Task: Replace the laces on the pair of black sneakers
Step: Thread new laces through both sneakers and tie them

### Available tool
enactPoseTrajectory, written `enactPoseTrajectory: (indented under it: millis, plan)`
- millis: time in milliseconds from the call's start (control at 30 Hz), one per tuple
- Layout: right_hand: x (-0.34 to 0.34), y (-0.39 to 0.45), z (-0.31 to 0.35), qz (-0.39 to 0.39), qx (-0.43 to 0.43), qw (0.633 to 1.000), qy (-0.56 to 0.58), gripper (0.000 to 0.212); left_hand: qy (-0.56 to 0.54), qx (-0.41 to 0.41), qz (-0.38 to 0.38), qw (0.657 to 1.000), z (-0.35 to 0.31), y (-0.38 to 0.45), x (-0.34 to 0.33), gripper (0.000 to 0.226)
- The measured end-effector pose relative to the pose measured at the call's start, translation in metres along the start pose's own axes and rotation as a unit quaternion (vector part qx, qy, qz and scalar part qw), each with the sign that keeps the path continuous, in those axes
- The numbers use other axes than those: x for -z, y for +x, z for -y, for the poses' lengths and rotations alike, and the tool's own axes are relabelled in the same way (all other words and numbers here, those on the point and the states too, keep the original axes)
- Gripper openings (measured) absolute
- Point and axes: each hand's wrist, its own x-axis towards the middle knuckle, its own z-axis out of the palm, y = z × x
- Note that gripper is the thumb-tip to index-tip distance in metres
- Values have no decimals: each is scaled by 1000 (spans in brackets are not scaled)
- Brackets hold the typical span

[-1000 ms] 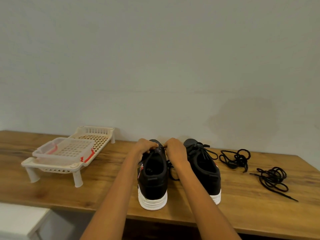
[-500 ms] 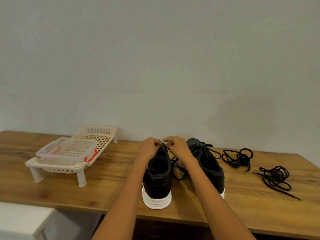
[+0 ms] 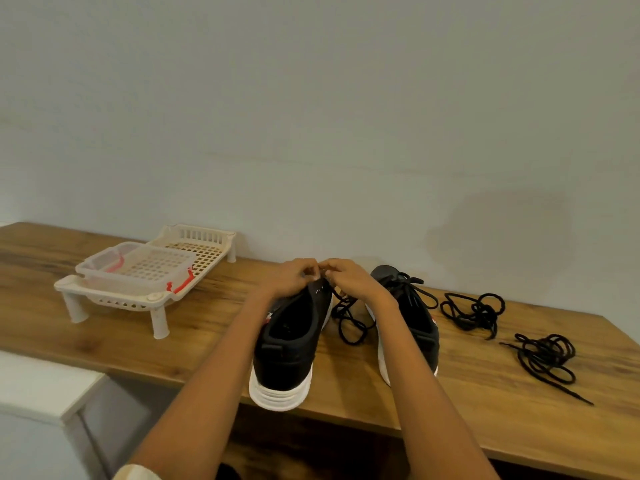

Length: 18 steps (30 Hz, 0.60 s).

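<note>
A wooden worktop stands against a pale wall. On it, at the left, sits a cream slatted rack on short legs. Two black sneakers with white soles stand side by side in the middle. Two loose bundles of black laces lie to the right, apart from each other.

Your path left of the left sneaker is bare table up to the white rack. On the right, two loose lace piles block the tabletop; a lace loop fills the gap between the sneakers.
</note>
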Motion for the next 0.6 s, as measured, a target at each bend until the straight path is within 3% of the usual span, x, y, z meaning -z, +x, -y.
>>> enactPoseTrajectory:
  millis: [67, 133, 200, 300, 333, 400, 500, 600]
  plan:
    - [-4, 3, -1, 20, -4, 1000, -6, 32, -90, 55, -85, 991, 4, -1, -2, 7]
    - [-4, 4, -4, 14, -8, 1000, -2, 29, -252, 137, -176, 942, 10, -1, 0, 7]
    - [-3, 5, -8, 14, -11, 1000, 23, 28, -387, 185, -275, 861, 16, -1, 11, 7]
    - [-1, 6, -11, 14, -21, 999, 36, 28, -553, 173, -406, 706, 24, -2, 39, 14]
    - [-1, 7, -11, 10, -22, 999, 37, 28, -575, 166, -434, 674, 25, -3, 47, 17]
    - [-2, 7, -9, 4, -15, 999, 33, 36, -582, 153, -448, 661, 23, -5, 54, 16]
    - [-11, 8, -4, -36, 7, 999, 33, 19, -597, 127, -404, 681, 13, -4, 48, 12]
    - [-17, 11, 7, -76, 18, 996, 39, 16, -635, 99, -355, 679, 2, -3, 42, 13]
